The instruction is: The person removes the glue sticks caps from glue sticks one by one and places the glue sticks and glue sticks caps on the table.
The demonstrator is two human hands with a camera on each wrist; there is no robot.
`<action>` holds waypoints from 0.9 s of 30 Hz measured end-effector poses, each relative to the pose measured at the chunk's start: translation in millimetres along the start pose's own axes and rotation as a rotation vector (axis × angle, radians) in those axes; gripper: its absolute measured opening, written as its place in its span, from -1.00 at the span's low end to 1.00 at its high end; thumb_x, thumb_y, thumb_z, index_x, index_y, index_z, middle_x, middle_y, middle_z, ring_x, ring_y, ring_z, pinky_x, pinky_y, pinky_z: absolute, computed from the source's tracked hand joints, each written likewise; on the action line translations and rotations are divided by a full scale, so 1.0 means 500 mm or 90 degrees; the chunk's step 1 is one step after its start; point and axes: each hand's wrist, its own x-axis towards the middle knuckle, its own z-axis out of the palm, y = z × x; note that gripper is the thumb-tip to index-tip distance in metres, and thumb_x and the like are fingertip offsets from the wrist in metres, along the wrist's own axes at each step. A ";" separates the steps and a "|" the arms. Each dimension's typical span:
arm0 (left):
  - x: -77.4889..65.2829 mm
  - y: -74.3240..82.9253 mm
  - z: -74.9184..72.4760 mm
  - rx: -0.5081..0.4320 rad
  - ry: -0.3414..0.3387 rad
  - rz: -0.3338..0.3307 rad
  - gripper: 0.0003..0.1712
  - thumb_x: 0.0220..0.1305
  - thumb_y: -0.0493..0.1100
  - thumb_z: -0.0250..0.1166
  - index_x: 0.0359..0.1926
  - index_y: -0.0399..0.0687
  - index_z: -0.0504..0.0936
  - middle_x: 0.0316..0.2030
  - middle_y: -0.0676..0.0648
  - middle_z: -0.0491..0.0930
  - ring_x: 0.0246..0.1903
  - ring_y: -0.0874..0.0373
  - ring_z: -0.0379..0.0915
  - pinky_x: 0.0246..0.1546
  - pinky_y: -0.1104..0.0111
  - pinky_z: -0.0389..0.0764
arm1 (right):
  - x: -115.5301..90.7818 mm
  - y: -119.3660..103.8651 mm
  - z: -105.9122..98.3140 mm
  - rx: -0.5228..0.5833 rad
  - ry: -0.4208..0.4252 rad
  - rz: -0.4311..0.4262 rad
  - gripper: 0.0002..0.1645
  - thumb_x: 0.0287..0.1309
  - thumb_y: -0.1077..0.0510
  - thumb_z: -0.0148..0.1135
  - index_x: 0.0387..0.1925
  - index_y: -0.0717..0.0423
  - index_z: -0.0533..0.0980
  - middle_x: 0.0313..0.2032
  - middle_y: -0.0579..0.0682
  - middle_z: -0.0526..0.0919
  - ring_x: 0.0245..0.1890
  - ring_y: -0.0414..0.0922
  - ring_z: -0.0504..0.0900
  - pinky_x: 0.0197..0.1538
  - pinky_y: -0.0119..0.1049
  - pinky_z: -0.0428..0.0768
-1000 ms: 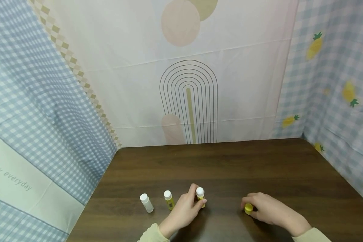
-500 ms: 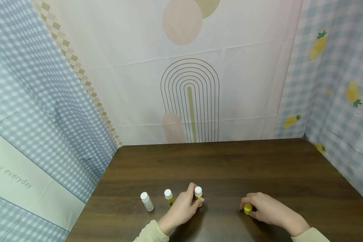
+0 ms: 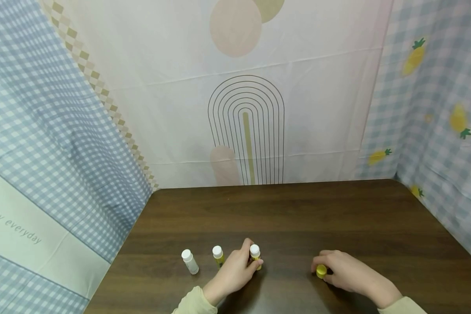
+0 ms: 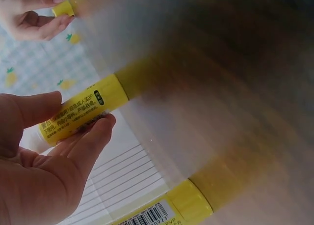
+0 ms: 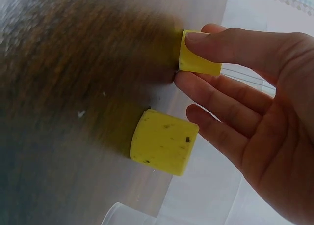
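Note:
My left hand [image 3: 234, 269] grips a yellow-labelled glue stick [image 4: 83, 109] between thumb and fingers. It stands upright on the table, white top [image 3: 254, 250] uppermost. Left of that hand are another yellow glue stick [image 3: 218, 255], partly hidden by the hand, and a white glue stick [image 3: 190, 262]. Farther right, my right hand [image 3: 347, 271] pinches a small yellow cap [image 5: 201, 58] at table level. The right wrist view shows a second yellow cap [image 5: 164, 142] beside its fingers; in the head view the hand hides it.
A clear plastic cap-like piece [image 5: 128, 215] shows at the bottom edge of the right wrist view. The dark wooden table [image 3: 274, 213] ends at a patterned cloth [image 3: 318, 109] behind. Checked curtains [image 3: 82, 131] hang at both sides.
My left hand has slid slightly left with the glue stick, towards the other yellow one. My right hand and the cap it pinches stay practically where they were.

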 end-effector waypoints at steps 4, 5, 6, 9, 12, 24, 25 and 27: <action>-0.005 -0.002 -0.005 0.008 0.008 -0.013 -0.73 0.24 -0.15 0.25 -0.18 -0.05 0.31 -0.47 0.18 0.49 -0.59 0.41 0.33 -0.59 0.52 0.38 | 0.001 0.001 0.002 0.001 0.002 0.001 -0.66 0.01 0.29 0.31 -0.25 -0.23 0.57 -0.35 -0.34 0.44 -0.39 -0.36 0.44 -0.41 -0.35 0.46; -0.006 -0.002 -0.006 0.011 0.009 -0.016 -0.72 0.23 -0.14 0.26 -0.18 -0.05 0.31 -0.47 0.19 0.49 -0.60 0.41 0.33 -0.59 0.52 0.37 | 0.001 0.001 0.002 0.001 0.003 0.001 -0.66 0.00 0.29 0.31 -0.25 -0.24 0.57 -0.35 -0.34 0.44 -0.39 -0.36 0.44 -0.41 -0.35 0.46; -0.007 -0.002 -0.007 0.013 0.010 -0.018 -0.72 0.23 -0.14 0.26 -0.18 -0.05 0.32 -0.48 0.19 0.49 -0.59 0.41 0.33 -0.59 0.52 0.37 | 0.001 0.002 0.003 -0.001 0.005 -0.001 -0.66 0.00 0.29 0.31 -0.25 -0.23 0.57 -0.35 -0.34 0.44 -0.39 -0.36 0.44 -0.42 -0.35 0.46; -0.009 -0.001 -0.010 0.017 0.010 -0.021 -0.72 0.22 -0.13 0.27 -0.17 -0.05 0.33 -0.48 0.19 0.49 -0.59 0.41 0.34 -0.59 0.51 0.37 | 0.000 0.001 0.004 -0.008 0.009 -0.005 -0.66 -0.01 0.30 0.31 -0.26 -0.22 0.57 -0.36 -0.34 0.43 -0.39 -0.36 0.44 -0.42 -0.36 0.46; -0.010 0.001 -0.011 0.017 0.005 -0.020 -0.72 0.22 -0.13 0.27 -0.18 -0.04 0.33 -0.47 0.19 0.50 -0.58 0.42 0.35 -0.58 0.51 0.38 | 0.001 -0.001 0.006 -0.015 0.012 -0.005 -0.65 -0.02 0.31 0.31 -0.25 -0.20 0.57 -0.35 -0.34 0.42 -0.38 -0.36 0.45 -0.42 -0.36 0.46; -0.008 -0.001 -0.008 0.011 -0.006 -0.023 -0.74 0.23 -0.12 0.26 -0.20 -0.05 0.33 -0.45 0.17 0.53 -0.56 0.43 0.37 -0.57 0.52 0.39 | 0.004 -0.004 0.012 -0.021 0.003 0.009 -0.67 -0.04 0.26 0.35 -0.20 -0.11 0.55 -0.32 -0.33 0.41 -0.35 -0.36 0.48 -0.39 -0.37 0.50; -0.008 -0.001 -0.008 0.010 -0.008 -0.023 -0.73 0.23 -0.12 0.26 -0.20 -0.05 0.33 -0.44 0.17 0.53 -0.56 0.43 0.38 -0.57 0.52 0.40 | 0.004 -0.004 0.013 -0.022 0.003 0.009 -0.67 -0.04 0.26 0.36 -0.20 -0.11 0.55 -0.32 -0.33 0.41 -0.35 -0.36 0.48 -0.39 -0.36 0.50; -0.008 -0.001 -0.009 0.010 -0.010 -0.024 -0.72 0.23 -0.11 0.26 -0.19 -0.06 0.33 -0.45 0.16 0.53 -0.56 0.43 0.37 -0.57 0.51 0.39 | 0.004 -0.003 0.014 -0.023 0.005 0.010 -0.66 -0.05 0.26 0.36 -0.19 -0.11 0.55 -0.32 -0.33 0.41 -0.35 -0.35 0.48 -0.39 -0.36 0.50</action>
